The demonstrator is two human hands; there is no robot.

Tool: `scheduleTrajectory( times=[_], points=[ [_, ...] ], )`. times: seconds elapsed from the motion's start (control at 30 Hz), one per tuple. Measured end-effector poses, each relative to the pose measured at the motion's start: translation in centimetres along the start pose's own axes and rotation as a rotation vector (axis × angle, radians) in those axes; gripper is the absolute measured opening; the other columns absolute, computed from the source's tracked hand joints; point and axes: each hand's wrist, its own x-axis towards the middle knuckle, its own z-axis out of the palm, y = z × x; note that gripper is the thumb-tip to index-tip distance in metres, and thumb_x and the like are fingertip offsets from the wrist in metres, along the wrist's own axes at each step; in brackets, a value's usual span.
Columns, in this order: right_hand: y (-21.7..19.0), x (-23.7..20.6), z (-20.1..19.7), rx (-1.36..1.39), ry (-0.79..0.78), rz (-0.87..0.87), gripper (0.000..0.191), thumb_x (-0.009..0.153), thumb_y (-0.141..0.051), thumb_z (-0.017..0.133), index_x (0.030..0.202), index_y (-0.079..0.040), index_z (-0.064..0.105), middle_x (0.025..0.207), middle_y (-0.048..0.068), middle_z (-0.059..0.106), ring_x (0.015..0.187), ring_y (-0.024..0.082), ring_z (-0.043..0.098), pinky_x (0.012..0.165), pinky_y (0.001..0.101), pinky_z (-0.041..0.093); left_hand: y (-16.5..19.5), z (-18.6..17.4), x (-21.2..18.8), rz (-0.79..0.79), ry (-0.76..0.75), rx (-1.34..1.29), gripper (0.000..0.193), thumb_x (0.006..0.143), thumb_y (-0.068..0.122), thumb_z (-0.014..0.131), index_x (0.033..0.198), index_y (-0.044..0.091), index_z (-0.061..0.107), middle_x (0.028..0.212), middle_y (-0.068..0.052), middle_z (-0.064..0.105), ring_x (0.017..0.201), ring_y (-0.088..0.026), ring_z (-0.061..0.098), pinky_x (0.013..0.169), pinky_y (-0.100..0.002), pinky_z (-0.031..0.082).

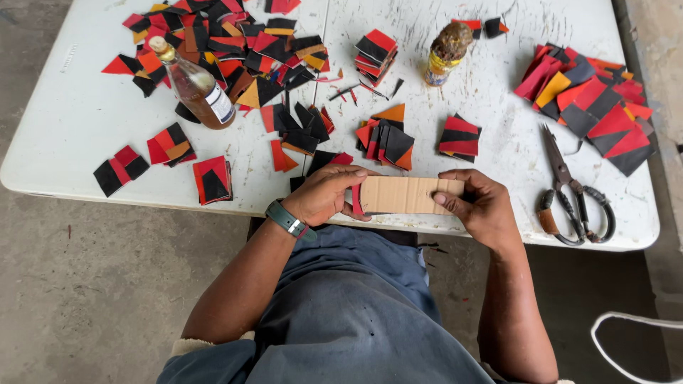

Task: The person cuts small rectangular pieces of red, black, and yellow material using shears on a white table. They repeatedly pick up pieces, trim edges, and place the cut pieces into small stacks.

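Note:
A brown cardboard rectangle point(402, 194) lies flat at the near edge of the white table point(78, 121). My left hand point(324, 195) grips its left end, where a red piece shows under my fingers. My right hand point(480, 203) holds its right end, thumb pressed on top. A dark green watch is on my left wrist.
Red, black and orange cut pieces lie in heaps at the back left point(235, 50) and right point(594, 103), with small stacks point(459, 136) between. A brown glass bottle point(196, 85), a glue-crusted bottle point(447, 50) and large scissors point(573, 195) also stand on the table.

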Motion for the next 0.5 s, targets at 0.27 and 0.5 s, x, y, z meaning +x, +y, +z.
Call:
scheduleTrajectory(
  times=[0.27,0.5],
  points=[
    [-0.03,0.00,0.45,-0.027,-0.036,-0.062,0.032,0.087,-0.012,0.081,0.115,-0.002,0.070,0.080,-0.002,0.070,0.072,0.001,0.057,0.062,0.0193,0.046,-0.50,-0.60,0.04,0.018,0.038,-0.029,0.038,0.106,0.021,0.051,0.134,-0.003,0.060,0.127,-0.013,0.066,0.115,-0.027,0.069,0.084,-0.055,0.064],
    [-0.54,-0.04,0.71,-0.075,-0.021,-0.057,0.033,0.086,-0.014,0.082,0.115,-0.003,0.071,0.070,-0.006,0.061,0.064,0.001,0.049,0.056,0.0193,0.039,-0.79,-0.52,0.06,0.029,0.010,-0.029,0.040,0.106,0.022,0.050,0.134,-0.004,0.062,0.126,-0.017,0.067,0.112,-0.028,0.070,0.083,-0.053,0.064]
  ],
)
